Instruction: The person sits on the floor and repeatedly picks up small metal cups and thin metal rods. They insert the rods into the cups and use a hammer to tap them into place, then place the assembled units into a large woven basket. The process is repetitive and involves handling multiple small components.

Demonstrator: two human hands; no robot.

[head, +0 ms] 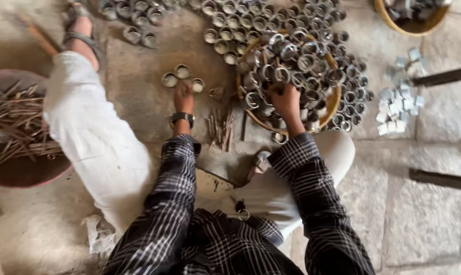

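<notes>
Left hand [183, 98]: on the floor, fingertips pressed on one of three small cups [182, 71] set in a cluster.
Right hand [286, 101]: dug into the basket [334, 99], fingers hidden among rings [307, 62]; grip cannot be told.
Done: rows of cups [230, 28] stand beyond the basket.
Left: basket heaped full; sticks [16, 125] piled in a bowl [21, 173] at far left.

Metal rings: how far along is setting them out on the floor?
Done: rows of metal rings stand on the floor, and a fresh group of three. In hand: the left hand touches that group; the right hand reaches into the basket. Left: the basket is heaped full.
</notes>
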